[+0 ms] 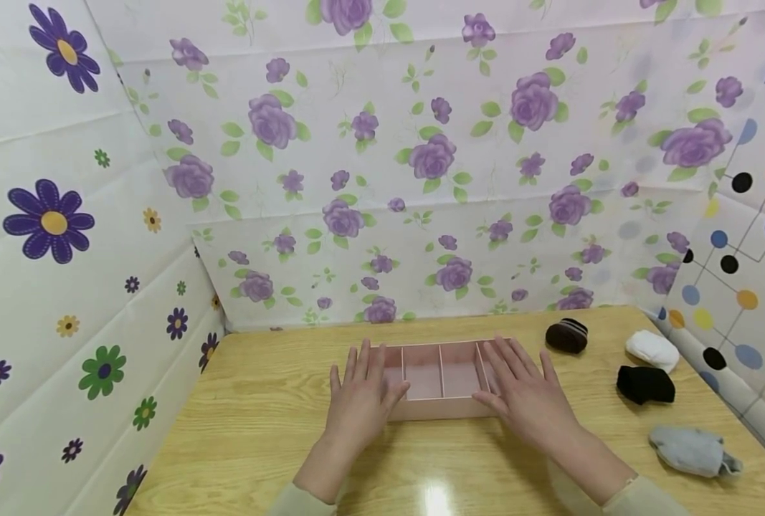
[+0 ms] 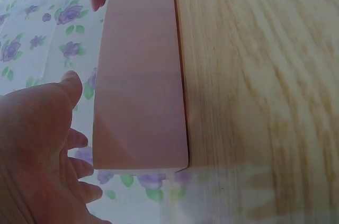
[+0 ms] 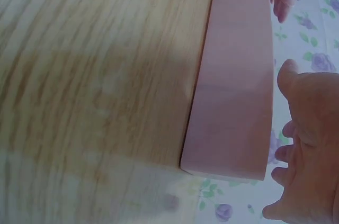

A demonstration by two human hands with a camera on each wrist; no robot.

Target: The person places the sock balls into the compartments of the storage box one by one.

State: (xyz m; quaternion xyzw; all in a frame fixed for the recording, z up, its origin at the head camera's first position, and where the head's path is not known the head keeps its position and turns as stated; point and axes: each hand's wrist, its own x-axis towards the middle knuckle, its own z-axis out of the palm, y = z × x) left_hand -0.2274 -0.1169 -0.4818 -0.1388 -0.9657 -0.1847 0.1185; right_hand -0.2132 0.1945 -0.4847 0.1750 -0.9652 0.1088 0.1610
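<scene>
Pink box between spread fingers

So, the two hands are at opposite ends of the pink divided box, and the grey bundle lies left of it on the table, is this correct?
Not fully: the grey bundle lies on the table to the right of the pink divided box, not left, as the head view shows. The rest is correct.

Left hand points straight fingers toward twelve o'clock; right hand, toward eleven (both thumbs angled inward).
</scene>
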